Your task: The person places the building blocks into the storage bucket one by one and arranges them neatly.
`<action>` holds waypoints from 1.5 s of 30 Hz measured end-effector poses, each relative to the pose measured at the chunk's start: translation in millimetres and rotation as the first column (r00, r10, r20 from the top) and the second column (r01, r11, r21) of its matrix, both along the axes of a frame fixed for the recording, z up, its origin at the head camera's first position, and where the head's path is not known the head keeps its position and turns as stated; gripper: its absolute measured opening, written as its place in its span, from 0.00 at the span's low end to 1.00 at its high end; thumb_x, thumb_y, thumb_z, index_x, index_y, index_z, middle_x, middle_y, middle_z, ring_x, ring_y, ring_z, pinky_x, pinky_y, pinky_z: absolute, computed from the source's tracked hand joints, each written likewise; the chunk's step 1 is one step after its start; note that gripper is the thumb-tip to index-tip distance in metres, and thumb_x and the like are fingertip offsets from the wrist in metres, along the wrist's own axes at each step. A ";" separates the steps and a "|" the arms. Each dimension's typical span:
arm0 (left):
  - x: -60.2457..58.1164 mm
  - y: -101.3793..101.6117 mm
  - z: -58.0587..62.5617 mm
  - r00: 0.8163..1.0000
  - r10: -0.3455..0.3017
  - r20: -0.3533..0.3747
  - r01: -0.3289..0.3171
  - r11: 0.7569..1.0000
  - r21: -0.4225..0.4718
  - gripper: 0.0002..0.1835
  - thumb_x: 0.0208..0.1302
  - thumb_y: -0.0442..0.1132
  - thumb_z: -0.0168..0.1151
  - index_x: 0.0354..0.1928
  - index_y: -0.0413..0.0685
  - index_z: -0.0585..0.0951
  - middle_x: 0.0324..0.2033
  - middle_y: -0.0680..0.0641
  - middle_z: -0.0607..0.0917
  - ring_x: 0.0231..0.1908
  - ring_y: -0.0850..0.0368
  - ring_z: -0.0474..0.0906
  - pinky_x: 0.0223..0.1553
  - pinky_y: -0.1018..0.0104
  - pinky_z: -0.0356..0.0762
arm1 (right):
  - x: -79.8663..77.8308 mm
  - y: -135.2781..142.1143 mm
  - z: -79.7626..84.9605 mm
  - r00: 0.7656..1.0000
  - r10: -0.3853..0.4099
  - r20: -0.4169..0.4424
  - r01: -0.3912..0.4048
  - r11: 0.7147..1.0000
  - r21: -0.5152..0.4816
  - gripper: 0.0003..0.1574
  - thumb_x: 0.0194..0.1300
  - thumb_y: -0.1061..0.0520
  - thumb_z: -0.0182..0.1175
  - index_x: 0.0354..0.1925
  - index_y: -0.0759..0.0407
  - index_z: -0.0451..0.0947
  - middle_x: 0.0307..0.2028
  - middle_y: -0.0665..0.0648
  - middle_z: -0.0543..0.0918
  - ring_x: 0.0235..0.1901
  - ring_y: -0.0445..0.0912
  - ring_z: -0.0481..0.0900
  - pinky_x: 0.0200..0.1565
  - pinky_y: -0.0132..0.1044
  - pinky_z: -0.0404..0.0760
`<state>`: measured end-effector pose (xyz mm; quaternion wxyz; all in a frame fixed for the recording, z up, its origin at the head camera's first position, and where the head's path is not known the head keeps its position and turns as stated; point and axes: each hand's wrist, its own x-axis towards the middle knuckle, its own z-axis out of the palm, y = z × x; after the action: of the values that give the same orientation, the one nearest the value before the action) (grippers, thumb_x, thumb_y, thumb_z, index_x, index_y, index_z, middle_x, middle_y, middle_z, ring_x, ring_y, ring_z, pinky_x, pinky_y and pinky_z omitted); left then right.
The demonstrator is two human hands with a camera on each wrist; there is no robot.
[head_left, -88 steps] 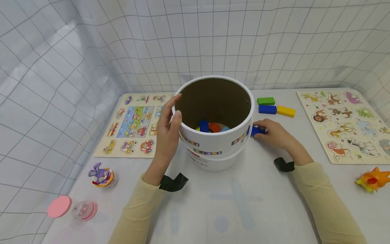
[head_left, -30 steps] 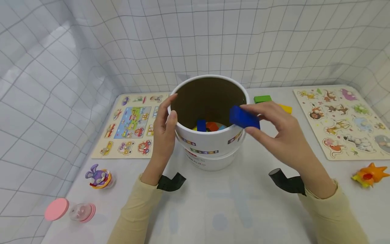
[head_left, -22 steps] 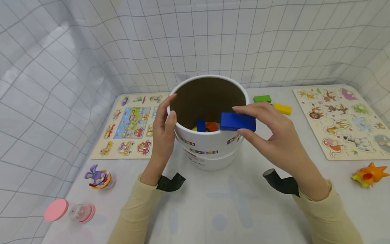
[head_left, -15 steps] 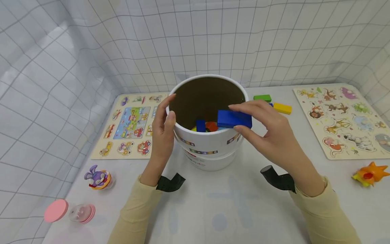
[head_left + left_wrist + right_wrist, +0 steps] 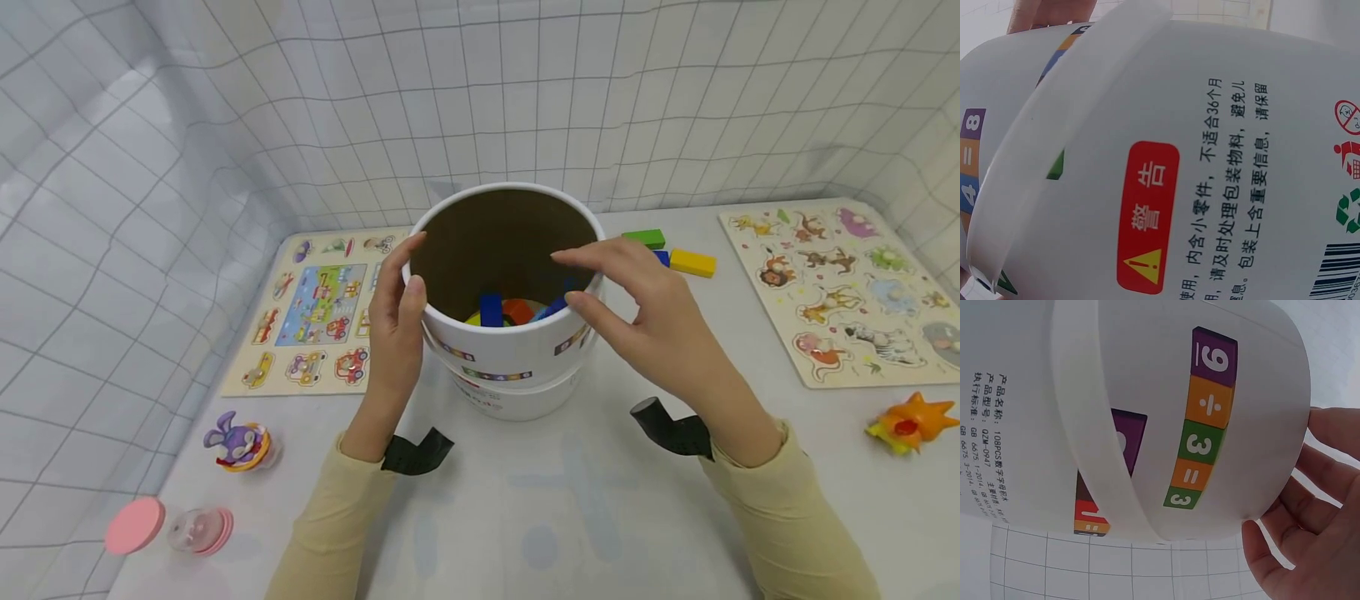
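Note:
A white bucket [image 5: 498, 343] with printed number sums stands mid-table, holding several coloured blocks. My left hand [image 5: 396, 333] grips its left side, thumb and fingers at the rim. Over the right rim, my right hand [image 5: 648, 317] has thumb and fingers spread apart with nothing between them. A blurred blue block [image 5: 555, 307] is inside the bucket just below those fingertips. Another blue block [image 5: 491, 310] and a red-orange block [image 5: 517, 312] show deeper in. In the right wrist view, the right hand's fingers [image 5: 1329, 472] are beside the bucket's printed wall [image 5: 1260, 406].
Behind the right hand lie a green block [image 5: 645, 238], a yellow block [image 5: 693, 262] and a partly hidden blue one. Picture puzzle boards flank the bucket, vehicles left [image 5: 258, 342], animals right [image 5: 840, 358]. A purple rabbit toy [image 5: 238, 442], pink-lidded container [image 5: 198, 531] and orange toy [image 5: 911, 421] sit outward.
My right hand picked up a blue block from beside the bucket, carried it over the rim and let go; the block has dropped inside. The left hand stays on the bucket.

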<state>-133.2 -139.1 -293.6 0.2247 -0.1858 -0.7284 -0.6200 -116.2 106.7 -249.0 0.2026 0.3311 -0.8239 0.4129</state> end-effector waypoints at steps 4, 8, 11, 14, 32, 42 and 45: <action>-0.1 -0.2 -0.3 1.000 -0.005 -0.005 0.005 1.000 0.001 0.25 0.62 0.45 0.40 0.61 0.46 0.64 0.60 0.52 0.65 0.62 0.59 0.54 0.62 0.56 0.51 | -0.1 0.6 -1.5 1.000 -0.001 0.006 0.001 1.000 0.031 0.19 0.59 0.60 0.57 0.50 0.54 0.74 0.47 0.49 0.75 0.51 0.43 0.67 0.51 0.41 0.67; -0.5 -0.3 -0.6 1.000 0.001 -0.005 -0.001 1.000 -0.003 0.25 0.62 0.45 0.40 0.62 0.46 0.64 0.61 0.52 0.64 0.62 0.59 0.54 0.63 0.60 0.50 | -0.7 1.4 -2.7 1.000 0.003 0.005 -0.003 0.999 0.034 0.19 0.58 0.59 0.57 0.50 0.54 0.75 0.47 0.49 0.75 0.51 0.43 0.67 0.52 0.41 0.67; -0.5 -0.5 -1.0 1.000 0.007 -0.003 -0.007 1.000 -0.002 0.25 0.63 0.46 0.41 0.61 0.46 0.64 0.61 0.52 0.64 0.62 0.60 0.53 0.63 0.61 0.48 | -1.9 3.8 -2.2 1.000 0.010 0.003 -0.010 1.000 -0.002 0.20 0.57 0.62 0.59 0.50 0.55 0.75 0.47 0.48 0.76 0.50 0.42 0.69 0.52 0.38 0.67; -0.5 -0.9 -1.8 1.000 0.007 -0.003 -0.007 1.000 0.001 0.26 0.63 0.49 0.41 0.61 0.47 0.64 0.61 0.53 0.64 0.62 0.59 0.54 0.63 0.60 0.50 | -5.6 10.5 -0.7 1.000 0.013 0.002 -0.013 0.998 -0.060 0.22 0.55 0.66 0.59 0.50 0.57 0.74 0.47 0.49 0.77 0.50 0.42 0.70 0.51 0.33 0.68; -0.3 -0.4 -1.7 1.000 0.001 -0.004 -0.001 1.000 -0.002 0.25 0.63 0.46 0.41 0.62 0.47 0.64 0.61 0.52 0.65 0.62 0.59 0.54 0.63 0.60 0.50 | -107.9 131.9 -95.4 0.683 -0.487 0.544 0.510 0.852 0.122 0.31 0.62 0.43 0.49 0.61 0.52 0.64 0.60 0.60 0.64 0.58 0.54 0.61 0.58 0.51 0.61; -1.6 -0.3 -4.0 1.000 -0.008 -0.001 0.008 1.000 0.008 0.26 0.63 0.49 0.41 0.62 0.47 0.64 0.61 0.52 0.65 0.61 0.56 0.56 0.59 0.49 0.56 | -126.5 144.4 -128.6 0.705 -0.450 0.548 0.192 0.865 0.464 0.42 0.63 0.52 0.50 0.64 0.72 0.45 0.62 0.75 0.48 0.62 0.67 0.45 0.60 0.58 0.45; -1.4 -0.9 -2.4 1.000 0.000 -0.001 0.000 1.000 0.000 0.26 0.63 0.49 0.41 0.62 0.47 0.64 0.61 0.51 0.65 0.61 0.56 0.56 0.60 0.52 0.56 | -127.4 144.1 -132.5 0.724 -0.483 0.493 0.228 0.842 0.490 0.38 0.61 0.57 0.52 0.62 0.74 0.50 0.58 0.76 0.56 0.57 0.67 0.53 0.58 0.59 0.52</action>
<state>-134.6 -140.0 -296.0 0.2250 -0.1864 -0.7281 -0.6201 -243.7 250.8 -381.5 -0.0623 0.0488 -0.9589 0.2726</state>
